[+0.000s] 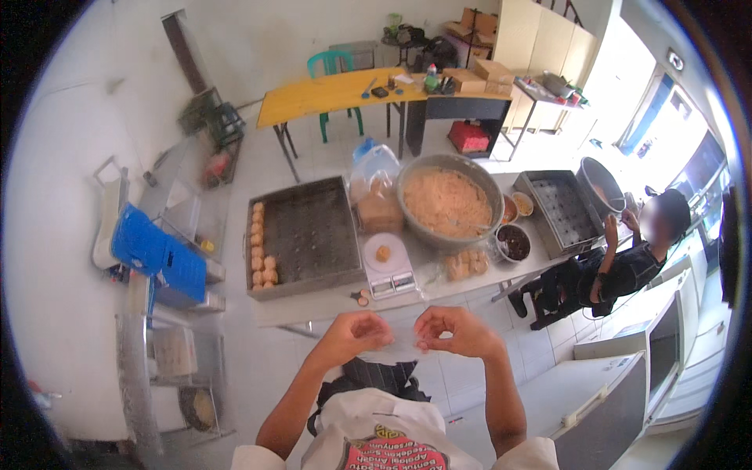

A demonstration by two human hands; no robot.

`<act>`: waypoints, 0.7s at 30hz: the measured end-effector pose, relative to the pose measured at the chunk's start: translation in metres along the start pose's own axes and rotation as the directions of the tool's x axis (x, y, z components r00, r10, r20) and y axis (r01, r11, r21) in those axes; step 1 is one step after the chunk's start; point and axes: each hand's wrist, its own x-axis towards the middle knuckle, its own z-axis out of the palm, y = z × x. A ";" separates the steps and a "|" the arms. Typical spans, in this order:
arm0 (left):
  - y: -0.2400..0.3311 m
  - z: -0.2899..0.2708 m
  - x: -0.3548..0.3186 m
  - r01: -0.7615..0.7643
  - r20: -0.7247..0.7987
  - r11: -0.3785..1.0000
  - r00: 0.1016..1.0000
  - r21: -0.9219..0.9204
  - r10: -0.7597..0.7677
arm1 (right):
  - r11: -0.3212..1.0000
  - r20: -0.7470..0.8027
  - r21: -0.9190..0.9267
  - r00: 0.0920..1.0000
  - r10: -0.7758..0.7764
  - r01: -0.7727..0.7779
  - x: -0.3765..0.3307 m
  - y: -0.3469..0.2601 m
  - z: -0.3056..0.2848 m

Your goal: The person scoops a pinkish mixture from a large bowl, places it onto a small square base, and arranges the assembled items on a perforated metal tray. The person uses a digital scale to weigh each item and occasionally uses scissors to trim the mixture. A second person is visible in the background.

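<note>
My left hand and my right hand are raised in front of my chest, pinching between them a thin clear plastic piece, probably a small bag. Just beyond them on the steel table stands a small white digital scale with one dough ball on it. Left of the scale lies a large dark baking tray with a row of dough balls along its left side. A big metal bowl of pale shredded dough stands behind the scale.
A few dough balls lie on plastic right of the scale, near small bowls of filling. A second tray sits at the right, where a seated person in black works. A yellow table stands behind; a blue crate at left.
</note>
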 end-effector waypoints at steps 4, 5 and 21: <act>0.024 -0.039 0.010 0.005 0.097 1.000 0.995 0.017 -0.007 | 0.982 -0.157 -0.152 0.984 0.086 -0.110 0.024 -0.001 0.001; 0.024 -0.048 0.011 0.021 0.124 0.998 0.992 0.057 -0.028 | 0.972 -0.238 -0.190 0.967 0.094 -0.141 0.027 -0.001 0.007; -0.024 -0.026 0.040 0.005 0.232 0.993 0.972 -0.121 0.024 | 0.999 -0.670 0.023 0.742 -0.017 0.044 0.003 0.019 0.125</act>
